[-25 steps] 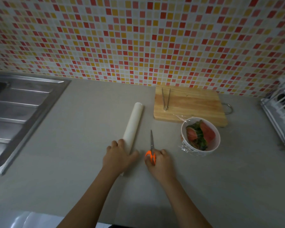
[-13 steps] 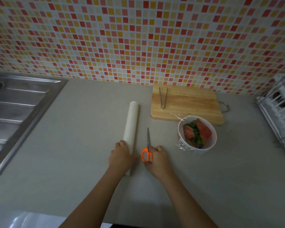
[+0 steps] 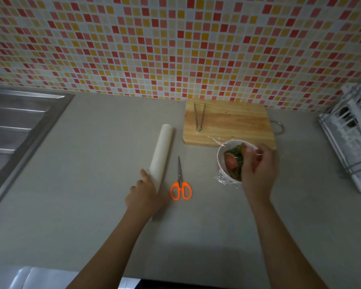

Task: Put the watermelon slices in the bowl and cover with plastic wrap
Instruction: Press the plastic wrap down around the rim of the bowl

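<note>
My left hand (image 3: 144,195) lies on the near end of the plastic wrap roll (image 3: 162,155), fingers curled loosely over it, palm down; the roll is pinned against the grey surface (image 3: 92,226) under it. The roll runs away from me, tilted slightly right, its far end free.

Just right of the roll: scissors (image 3: 180,182), orange handles toward me, blades shut and pointing away. They lie flat on the surface, touched by neither hand.

Further right, my right hand (image 3: 257,170) is over the near right part of the white bowl (image 3: 221,157), fingers bent and spread partway. Fingertips are at the film near the far rim; whether they pinch it or only press on it I cannot tell. The watermelon slices (image 3: 231,159) sit inside the bowl, red flesh and green rind visible. Plastic wrap (image 3: 223,180) covers the bowl and hangs crumpled down its near side; a loose corner sticks out at the far left rim.

Beyond the bowl: wooden cutting board (image 3: 233,119), its near edge just beside the bowl. Metal tongs (image 3: 198,117) lie on the board's left part, tips away from me.

Far left: steel sink (image 3: 19,126). Far right: white rack (image 3: 350,132). Behind: mosaic-tiled wall (image 3: 175,49).
</note>
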The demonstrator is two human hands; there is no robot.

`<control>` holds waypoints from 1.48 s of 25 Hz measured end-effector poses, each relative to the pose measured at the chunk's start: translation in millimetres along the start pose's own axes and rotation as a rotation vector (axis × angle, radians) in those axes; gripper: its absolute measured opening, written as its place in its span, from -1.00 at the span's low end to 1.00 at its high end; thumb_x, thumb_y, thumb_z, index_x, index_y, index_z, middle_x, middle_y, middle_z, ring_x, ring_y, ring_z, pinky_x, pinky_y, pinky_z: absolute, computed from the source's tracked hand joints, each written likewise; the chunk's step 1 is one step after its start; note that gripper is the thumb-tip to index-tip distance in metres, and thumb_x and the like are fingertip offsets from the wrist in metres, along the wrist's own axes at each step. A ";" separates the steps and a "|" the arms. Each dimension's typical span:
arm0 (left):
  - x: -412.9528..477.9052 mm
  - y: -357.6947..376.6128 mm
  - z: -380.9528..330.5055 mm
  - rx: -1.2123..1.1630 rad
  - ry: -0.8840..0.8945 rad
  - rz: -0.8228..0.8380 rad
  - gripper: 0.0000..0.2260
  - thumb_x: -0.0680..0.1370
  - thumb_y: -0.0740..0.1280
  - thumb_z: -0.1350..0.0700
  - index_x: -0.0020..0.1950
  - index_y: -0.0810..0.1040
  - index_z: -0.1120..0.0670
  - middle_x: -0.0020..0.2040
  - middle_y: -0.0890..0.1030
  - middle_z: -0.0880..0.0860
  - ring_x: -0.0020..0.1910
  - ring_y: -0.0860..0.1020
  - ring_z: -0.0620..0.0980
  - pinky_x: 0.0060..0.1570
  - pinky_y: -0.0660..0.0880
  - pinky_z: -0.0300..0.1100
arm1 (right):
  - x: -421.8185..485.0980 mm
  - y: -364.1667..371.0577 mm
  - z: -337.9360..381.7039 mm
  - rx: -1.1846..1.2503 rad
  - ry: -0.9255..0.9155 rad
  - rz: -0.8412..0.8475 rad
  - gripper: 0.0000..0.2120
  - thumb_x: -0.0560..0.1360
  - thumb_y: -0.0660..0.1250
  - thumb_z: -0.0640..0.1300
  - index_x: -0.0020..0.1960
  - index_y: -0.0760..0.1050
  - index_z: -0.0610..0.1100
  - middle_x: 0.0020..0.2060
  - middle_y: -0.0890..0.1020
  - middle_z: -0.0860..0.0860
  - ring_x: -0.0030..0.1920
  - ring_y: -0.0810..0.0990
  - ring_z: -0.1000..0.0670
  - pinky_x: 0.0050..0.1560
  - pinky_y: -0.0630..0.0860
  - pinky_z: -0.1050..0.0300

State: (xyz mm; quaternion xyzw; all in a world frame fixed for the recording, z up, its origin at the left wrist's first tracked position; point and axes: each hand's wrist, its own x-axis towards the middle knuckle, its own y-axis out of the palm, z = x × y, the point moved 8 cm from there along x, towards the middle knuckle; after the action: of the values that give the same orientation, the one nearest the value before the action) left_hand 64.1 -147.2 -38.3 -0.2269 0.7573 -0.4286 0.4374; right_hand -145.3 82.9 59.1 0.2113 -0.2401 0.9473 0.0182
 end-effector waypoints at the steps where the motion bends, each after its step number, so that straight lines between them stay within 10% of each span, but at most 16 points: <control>1: -2.6 -3.7 -0.8 0.034 -0.027 -0.015 -0.01 0.44 0.28 -0.32 0.56 -0.23 0.12 0.43 0.35 0.15 0.36 0.36 0.19 0.23 0.37 0.11 | 18.0 -11.8 -13.8 -0.022 0.032 -0.037 -0.68 0.51 0.23 -0.08 0.13 0.46 -0.29 0.01 0.52 -0.27 -0.02 0.49 -0.10 0.00 0.34 0.31; 7: -30.6 -12.4 -85.3 -0.198 0.329 -0.357 -0.20 0.45 0.36 -0.19 0.52 0.16 0.21 0.43 0.36 0.18 0.35 0.36 0.20 0.29 0.33 0.03 | 73.5 -2.8 -110.7 -0.111 0.409 0.302 -0.46 0.52 -0.04 0.19 0.16 0.44 -0.21 0.15 0.52 -0.22 0.18 0.47 -0.21 0.05 0.30 0.13; 11: -14.1 40.6 -126.2 -0.883 0.138 -0.054 -0.66 0.60 0.16 -0.15 0.11 0.51 0.08 0.15 0.57 0.16 0.16 0.54 0.13 0.19 0.39 -0.17 | 63.5 40.2 -125.5 0.267 0.645 0.590 -0.42 0.57 -0.21 0.24 -0.12 0.49 -0.03 -0.19 0.60 -0.01 -0.18 0.62 0.02 -0.20 0.48 0.20; 14: -9.4 81.2 -150.9 -1.238 -0.073 0.223 -0.58 0.63 0.03 -0.18 0.08 0.53 0.08 0.08 0.62 0.15 0.16 0.56 0.13 0.35 0.38 0.03 | 48.5 50.6 -131.7 0.388 0.717 0.731 -0.25 0.50 -0.28 0.34 -0.21 0.61 0.02 -0.34 0.69 0.11 -0.30 0.65 0.10 -0.29 0.49 0.23; 21: 19.1 58.1 -163.4 -1.154 0.039 0.277 -0.55 0.65 -0.01 -0.14 -0.17 0.58 0.00 -0.28 0.66 0.03 -0.29 0.60 -0.02 -0.25 0.49 -0.22 | -10.4 26.5 -141.6 0.489 0.778 0.788 -0.48 0.32 -0.06 0.47 -0.22 0.62 0.32 -0.25 0.71 0.21 -0.20 0.68 0.17 -0.33 0.57 0.29; 28: 49.8 51.8 -163.5 -0.933 0.162 0.399 -0.60 0.63 0.09 -0.09 -0.02 0.67 0.06 -0.42 0.62 -0.09 -0.50 0.51 -0.20 -0.38 0.38 -0.27 | -5.1 39.4 -156.0 0.170 0.765 0.827 0.06 0.07 -0.17 0.69 0.19 0.54 0.02 0.20 0.60 -0.11 0.24 0.52 -0.09 0.34 0.36 -0.13; 32: 60.9 46.9 -155.7 -0.895 0.234 0.173 -0.70 0.58 0.27 0.01 -0.34 0.53 0.05 -0.45 0.53 -0.09 -0.44 0.45 -0.13 -0.39 0.36 -0.25 | 25.1 58.1 -150.9 0.122 0.757 0.829 -0.05 0.19 0.01 0.57 0.03 0.53 -0.26 -0.11 0.67 -0.14 0.00 0.62 -0.15 0.21 0.46 -0.07; 37: 66.8 52.5 -148.7 -1.181 0.148 0.156 -0.74 0.62 0.19 0.10 -0.24 0.47 0.13 -0.33 0.57 0.03 -0.36 0.52 -0.04 -0.32 0.48 -0.25 | 41.5 61.2 -149.3 0.295 0.816 0.654 -0.75 0.55 0.23 -0.02 -0.25 0.51 -0.09 -0.42 0.49 0.02 -0.42 0.47 0.10 -0.26 0.42 0.19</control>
State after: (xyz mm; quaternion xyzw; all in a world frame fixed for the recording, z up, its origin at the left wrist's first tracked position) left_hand -96.1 -100.4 -76.8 -0.3449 0.9102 0.0831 0.2135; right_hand -249.9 95.2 -70.0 -0.2590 -0.1312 0.9323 -0.2156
